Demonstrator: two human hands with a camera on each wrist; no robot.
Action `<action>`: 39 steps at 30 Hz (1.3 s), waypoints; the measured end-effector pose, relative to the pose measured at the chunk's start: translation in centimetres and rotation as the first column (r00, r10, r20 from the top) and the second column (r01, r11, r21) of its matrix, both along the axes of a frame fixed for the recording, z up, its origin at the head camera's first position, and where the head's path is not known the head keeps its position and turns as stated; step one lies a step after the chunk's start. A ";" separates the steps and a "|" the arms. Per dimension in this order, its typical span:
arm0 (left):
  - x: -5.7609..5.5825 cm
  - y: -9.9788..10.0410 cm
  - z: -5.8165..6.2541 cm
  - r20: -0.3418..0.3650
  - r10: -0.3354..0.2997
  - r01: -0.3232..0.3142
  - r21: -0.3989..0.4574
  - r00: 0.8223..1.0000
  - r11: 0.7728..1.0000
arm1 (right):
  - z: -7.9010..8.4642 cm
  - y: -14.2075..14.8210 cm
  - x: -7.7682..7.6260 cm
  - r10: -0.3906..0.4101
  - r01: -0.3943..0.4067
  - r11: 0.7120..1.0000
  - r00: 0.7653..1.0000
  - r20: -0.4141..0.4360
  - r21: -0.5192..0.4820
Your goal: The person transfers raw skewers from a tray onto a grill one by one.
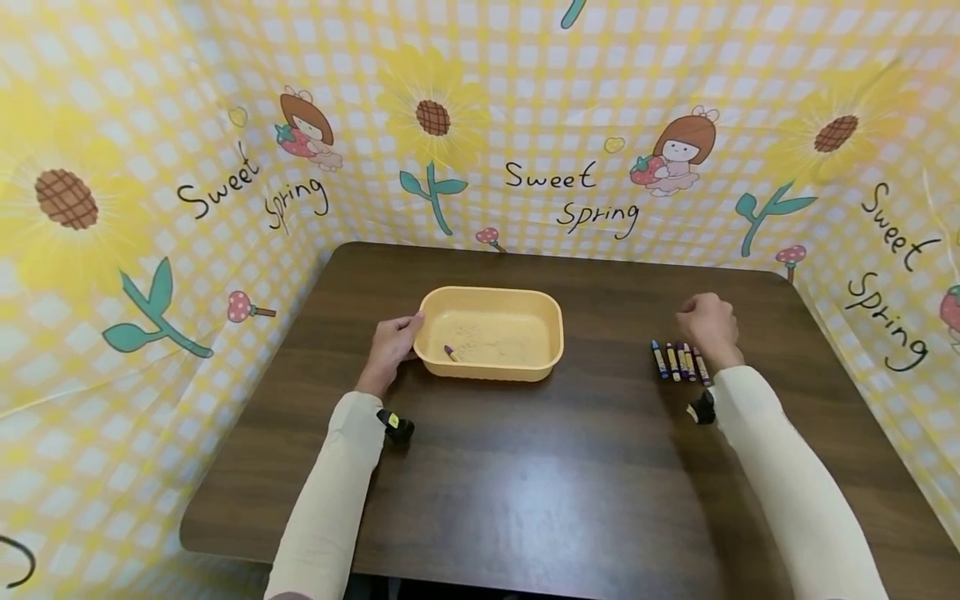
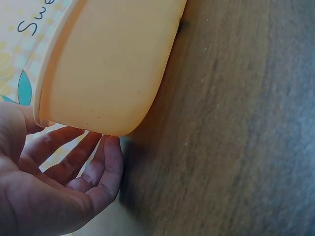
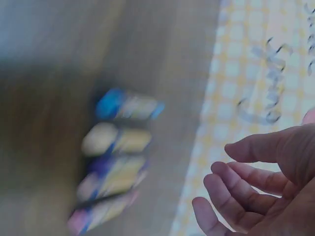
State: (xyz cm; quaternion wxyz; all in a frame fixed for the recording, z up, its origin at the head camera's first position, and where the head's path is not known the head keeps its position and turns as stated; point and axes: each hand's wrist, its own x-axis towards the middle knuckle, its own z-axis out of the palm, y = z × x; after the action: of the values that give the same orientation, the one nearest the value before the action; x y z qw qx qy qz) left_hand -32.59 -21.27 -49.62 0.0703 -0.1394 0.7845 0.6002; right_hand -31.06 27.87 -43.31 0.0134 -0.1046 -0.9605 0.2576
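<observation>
A yellow plastic tray (image 1: pixel 517 332) stands on the table, and one purple-tipped crayon (image 1: pixel 452 354) lies in its lower left part. My left hand (image 1: pixel 393 346) grips the tray's left end, thumb over the rim and fingers against the outside wall, as the left wrist view shows. To the right, a blue crayon (image 1: pixel 659 360) lies beside several other crayons in a row, blurred in the right wrist view. Just above and beyond that row is my right hand (image 1: pixel 711 327). Its fingers (image 3: pixel 224 199) are loosely bent, with nothing visible between them and the thumb.
The brown wooden table (image 1: pixel 480 467) has rounded corners. Behind and beside it hangs a yellow checked cloth (image 1: pixel 480 100) printed with sunflowers and lettering. A dark wrist camera (image 1: pixel 395 427) sits at the left cuff, another (image 1: pixel 702 408) at the right cuff.
</observation>
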 end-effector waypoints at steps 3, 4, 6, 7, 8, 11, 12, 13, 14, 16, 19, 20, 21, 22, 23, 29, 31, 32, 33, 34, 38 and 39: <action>0.2 -0.1 -0.3 0.008 0.007 -0.007 0.004 1.000 1.000 | 1.0 -3.1 -1.2 0.056 -0.057 0.998 0.997 -0.053 -0.013; 0.2 -0.2 -0.4 0.012 0.011 -0.011 0.005 1.000 1.000 | 1.4 -4.2 -1.5 0.079 -0.081 0.997 0.994 -0.070 -0.017; 0.4 -0.1 -0.5 0.017 0.015 -0.016 0.007 1.000 1.000 | 1.9 -6.6 -2.2 0.122 -0.126 0.992 0.986 -0.114 -0.022; 0.4 -0.1 -0.6 0.019 0.018 -0.019 0.009 1.000 1.000 | 2.1 -7.8 -2.6 0.142 -0.148 0.988 0.981 -0.130 -0.032; 0.4 -0.1 -0.6 0.019 0.021 -0.022 0.013 1.000 1.000 | 2.3 -9.0 -2.9 0.163 -0.170 0.985 0.976 -0.142 -0.041; 0.4 0.1 -0.7 0.009 0.025 -0.025 0.019 1.000 1.000 | 3.0 -12.8 -3.6 0.204 -0.220 0.969 0.968 -0.144 -0.109; 0.3 0.2 -0.7 0.003 0.024 -0.024 0.020 1.000 1.000 | 3.2 -14.1 -3.8 0.217 -0.235 0.962 0.967 -0.135 -0.141; 0.3 0.2 -0.6 -0.002 0.024 -0.024 0.024 1.000 0.999 | 3.3 -15.4 -3.9 0.230 -0.249 0.953 0.966 -0.122 -0.172; 0.3 0.3 -0.6 -0.007 0.023 -0.023 0.026 1.000 0.999 | 3.4 -16.7 -3.9 0.247 -0.265 0.942 0.963 -0.106 -0.207; 0.3 0.3 -0.5 -0.012 0.019 -0.019 0.024 1.000 1.000 | 3.5 -19.2 -4.0 0.278 -0.288 0.920 0.958 -0.074 -0.267; 0.3 0.4 -0.4 -0.014 0.016 -0.016 0.032 1.000 0.999 | 3.0 -22.6 -3.9 0.339 -0.334 0.893 0.940 -0.036 -0.301; 0.3 0.4 -0.4 -0.014 0.016 -0.016 0.037 1.000 0.999 | 2.8 -23.6 -3.9 0.356 -0.347 0.888 0.934 -0.026 -0.303; 0.3 0.4 -0.4 -0.015 0.016 -0.015 0.039 1.000 0.999 | 2.6 -24.6 -3.8 0.374 -0.362 0.886 0.927 -0.017 -0.289; 0.3 0.4 -0.5 -0.018 0.016 -0.015 0.040 1.000 0.999 | 2.3 -25.4 -3.8 0.395 -0.382 0.882 0.918 -0.009 -0.277; 0.3 0.4 -0.5 -0.020 0.017 -0.016 0.043 1.000 0.999 | 1.9 -26.2 -3.7 0.416 -0.402 0.877 0.909 -0.002 -0.264; 0.3 0.5 -0.8 -0.039 0.010 -0.008 0.053 0.999 0.999 | -0.5 -29.1 -3.5 0.509 -0.494 0.843 0.861 0.018 -0.212; 0.4 0.5 -0.8 -0.044 0.009 -0.007 0.060 0.999 0.998 | -1.4 -29.6 -3.5 0.534 -0.522 0.831 0.845 0.011 -0.192; 0.4 0.5 -0.8 -0.048 0.011 -0.008 0.061 0.999 0.998 | -1.8 -29.8 -3.6 0.546 -0.536 0.825 0.838 0.008 -0.176; 0.4 0.4 -0.8 -0.053 0.014 -0.011 0.064 0.998 0.998 | -2.2 -30.0 -3.6 0.553 -0.545 0.823 0.833 0.006 -0.162; 0.4 0.4 -0.7 -0.058 0.019 -0.016 0.064 0.998 0.998 | -2.5 -30.2 -3.6 0.555 -0.548 0.824 0.832 0.009 -0.145; 0.3 0.0 -0.4 -0.072 0.027 -0.023 0.057 0.997 0.998 | -3.3 -31.0 -3.7 0.528 -0.523 0.849 0.847 0.063 -0.078; 0.3 -0.1 -0.3 -0.072 0.024 -0.020 0.052 0.997 0.998 | -3.4 -31.2 -3.7 0.514 -0.510 0.857 0.854 0.078 -0.066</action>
State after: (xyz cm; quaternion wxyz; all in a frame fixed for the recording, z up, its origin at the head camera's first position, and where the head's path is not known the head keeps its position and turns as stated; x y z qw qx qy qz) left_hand -32.26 -21.33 -49.89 0.0388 -0.1243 0.7693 0.6255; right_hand -34.77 -3.36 -46.73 -0.1027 0.1426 -0.9474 0.2674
